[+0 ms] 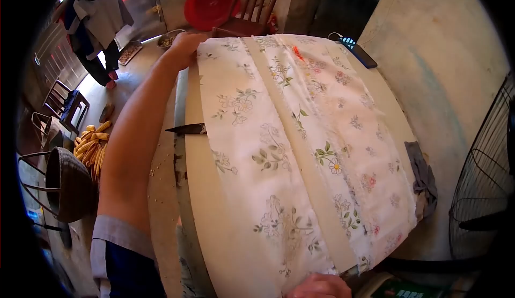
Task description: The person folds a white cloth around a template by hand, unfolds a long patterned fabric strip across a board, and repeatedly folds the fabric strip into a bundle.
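Observation:
A long white strip of floral cloth [236,102] lies along the left side of a pale board-like table [201,212]. My left hand [188,50] is closed on its far left corner, the fingertips partly hidden at the edge. At the near end my right hand [321,287], cut off by the bottom of the view, has curled fingers against the same strip. To the right lie a narrower floral strip [300,118] and a wider pinkish floral piece [365,131] with frayed edges. A dark pointed blade [185,129] sticks out from under the left strip.
A phone [360,54] rests at the far right corner, and a grey cloth [422,180] hangs at the right edge. A wire fan guard [483,180] stands right. Corn cobs [92,148] and a basket [68,185] are on the left; another person [99,24] stands beyond.

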`<state>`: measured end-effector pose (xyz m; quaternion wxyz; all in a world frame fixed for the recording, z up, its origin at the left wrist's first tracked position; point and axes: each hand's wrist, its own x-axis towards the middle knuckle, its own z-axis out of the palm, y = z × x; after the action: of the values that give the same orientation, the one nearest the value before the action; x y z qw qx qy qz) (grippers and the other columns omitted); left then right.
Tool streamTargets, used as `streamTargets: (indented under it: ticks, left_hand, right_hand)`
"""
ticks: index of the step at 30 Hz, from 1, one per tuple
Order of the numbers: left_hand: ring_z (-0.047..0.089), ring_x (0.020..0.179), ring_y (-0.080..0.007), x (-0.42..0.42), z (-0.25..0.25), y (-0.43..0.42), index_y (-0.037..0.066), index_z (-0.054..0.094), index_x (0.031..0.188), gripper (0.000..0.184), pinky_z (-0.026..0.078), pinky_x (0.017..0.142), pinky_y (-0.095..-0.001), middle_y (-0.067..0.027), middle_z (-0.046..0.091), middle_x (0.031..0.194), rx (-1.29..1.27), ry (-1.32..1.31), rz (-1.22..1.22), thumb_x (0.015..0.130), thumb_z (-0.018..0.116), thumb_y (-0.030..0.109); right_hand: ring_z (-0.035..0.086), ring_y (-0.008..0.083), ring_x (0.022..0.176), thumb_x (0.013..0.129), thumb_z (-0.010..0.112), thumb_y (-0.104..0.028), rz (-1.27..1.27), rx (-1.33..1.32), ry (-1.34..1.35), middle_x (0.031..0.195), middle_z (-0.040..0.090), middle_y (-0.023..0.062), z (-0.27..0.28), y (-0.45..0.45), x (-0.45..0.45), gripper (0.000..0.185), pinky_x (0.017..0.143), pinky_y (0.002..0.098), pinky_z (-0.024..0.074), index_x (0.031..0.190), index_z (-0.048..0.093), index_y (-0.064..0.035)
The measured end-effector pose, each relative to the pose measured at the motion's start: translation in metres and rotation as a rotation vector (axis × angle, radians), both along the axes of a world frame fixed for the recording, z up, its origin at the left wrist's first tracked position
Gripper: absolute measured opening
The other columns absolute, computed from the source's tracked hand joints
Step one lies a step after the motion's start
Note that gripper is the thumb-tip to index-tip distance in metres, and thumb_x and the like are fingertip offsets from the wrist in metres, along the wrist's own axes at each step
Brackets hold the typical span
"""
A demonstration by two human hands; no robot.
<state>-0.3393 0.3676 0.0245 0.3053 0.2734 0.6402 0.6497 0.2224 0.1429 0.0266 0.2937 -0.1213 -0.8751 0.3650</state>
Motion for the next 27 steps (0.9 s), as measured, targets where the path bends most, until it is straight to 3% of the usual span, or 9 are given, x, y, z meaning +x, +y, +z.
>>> streamTargets:
  ticks: [4,7,8,13,17,20,23,24,27]
  left_hand:
    - [0.072,0.086,-0.0223,-0.003,0.008,-0.02,-0.001,0.067,0.128,0.037,0.061,0.075,-0.0334,-0.0115,0.073,0.108,-0.116,0.153,0.034,0.098,0.073,0.018]
    - [0.073,0.087,-0.0233,0.006,-0.009,-0.032,-0.004,0.066,0.13,0.045,0.06,0.077,-0.0367,-0.013,0.074,0.113,-0.234,0.546,0.25,0.093,0.075,0.019]
    - [0.073,0.105,-0.0243,-0.004,-0.031,-0.039,-0.003,0.063,0.137,0.05,0.059,0.088,-0.0363,-0.0165,0.073,0.124,-0.231,0.947,0.329,0.094,0.075,0.02]
    - [0.066,0.127,-0.027,0.17,0.027,-0.191,0.001,0.061,0.143,0.058,0.055,0.104,-0.0403,-0.0164,0.068,0.138,0.173,0.783,-0.307,0.096,0.081,0.028]
    - [0.062,0.138,-0.0301,0.247,0.036,-0.293,0.002,0.056,0.151,0.088,0.046,0.117,-0.0459,-0.013,0.067,0.144,0.411,0.786,-0.869,0.082,0.092,0.044]
    - [0.066,0.131,-0.0326,0.281,0.026,-0.32,0.005,0.064,0.141,0.068,0.05,0.112,-0.0481,-0.013,0.07,0.138,0.42,1.044,-0.744,0.082,0.09,0.029]
    - [0.07,0.12,-0.037,0.284,0.001,-0.321,0.006,0.073,0.121,0.04,0.053,0.107,-0.0502,-0.0087,0.076,0.124,0.507,1.063,-0.621,0.085,0.085,0.019]
    - [0.072,0.115,-0.0327,0.29,0.007,-0.324,0.006,0.074,0.109,0.034,0.056,0.103,-0.0461,-0.0104,0.077,0.116,0.525,1.017,-0.548,0.075,0.077,0.0]
    - [0.074,0.111,-0.0323,0.297,0.001,-0.331,0.006,0.075,0.109,0.033,0.057,0.1,-0.0435,-0.0104,0.078,0.114,0.502,0.87,-0.38,0.076,0.077,-0.001]
  right_hand:
    - [0.07,0.0285,0.08,0.088,0.077,-0.016,0.045,0.027,0.003,0.098,0.075,0.0077,-0.005,-0.007,0.006,0.036,0.063,0.0421,0.0562,0.124,0.075,-0.0121]
    - [0.071,0.0281,0.084,0.087,0.075,-0.012,0.001,0.205,-0.018,0.103,0.075,0.0102,0.005,-0.018,-0.004,0.041,0.065,0.0425,0.0559,0.128,0.073,-0.0096]
    - [0.071,0.0282,0.085,0.087,0.074,-0.009,-0.023,0.28,-0.025,0.104,0.075,0.0114,0.009,-0.021,-0.007,0.042,0.066,0.0426,0.0557,0.129,0.073,-0.0084]
    - [0.072,0.0318,0.085,0.082,0.074,-0.002,0.085,0.336,0.114,0.111,0.075,0.0167,0.039,-0.014,-0.02,0.046,0.073,0.0413,0.0581,0.128,0.07,-0.0011]
    - [0.072,0.031,0.09,0.086,0.077,-0.005,0.113,0.482,0.03,0.113,0.073,0.0161,0.052,-0.019,-0.02,0.046,0.073,0.0429,0.0574,0.131,0.068,-0.0011]
    - [0.071,0.021,0.08,0.088,0.077,-0.006,0.052,0.669,0.033,0.112,0.076,0.0106,0.058,-0.022,-0.03,0.043,0.066,0.0339,0.0557,0.13,0.068,-0.0014]
    - [0.072,0.0311,0.083,0.091,0.075,-0.006,0.154,0.601,0.028,0.112,0.072,0.0155,0.07,-0.018,-0.042,0.033,0.067,0.0409,0.0583,0.122,0.068,0.0015]
    - [0.071,0.0259,0.08,0.092,0.077,-0.007,0.185,0.567,0.103,0.113,0.073,0.0137,0.063,-0.013,-0.049,0.031,0.066,0.0358,0.0567,0.121,0.068,0.0023]
    - [0.07,0.0205,0.077,0.095,0.076,-0.005,0.076,0.3,0.22,0.11,0.073,0.0121,0.077,0.01,-0.055,0.027,0.065,0.0313,0.0548,0.12,0.068,0.0007]
